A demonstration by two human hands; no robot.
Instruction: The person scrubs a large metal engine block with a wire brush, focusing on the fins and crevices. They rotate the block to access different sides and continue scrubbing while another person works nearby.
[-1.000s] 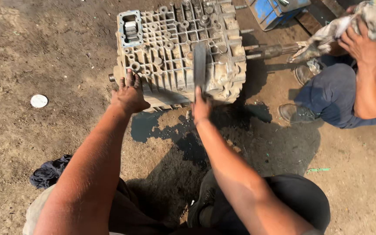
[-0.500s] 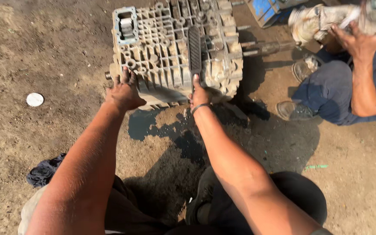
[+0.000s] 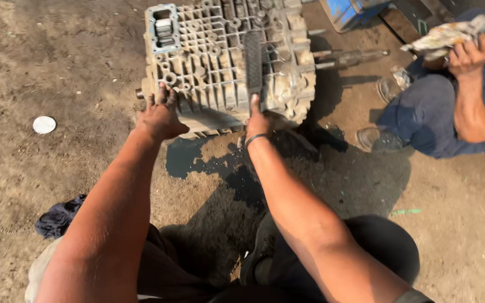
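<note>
Fingers [image 3: 161, 98] of both hands on ribbed metal casing [image 3: 220, 50], seemingly gripping; dark puddle [image 3: 183, 160] beneath.

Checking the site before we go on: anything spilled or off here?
Yes. A dark wet puddle, likely oil, spreads on the dirt ground just below the ribbed metal casing, between the left hand and right hand, both on the casing's near edge. A dark rag lies loose beside the left arm.
</note>
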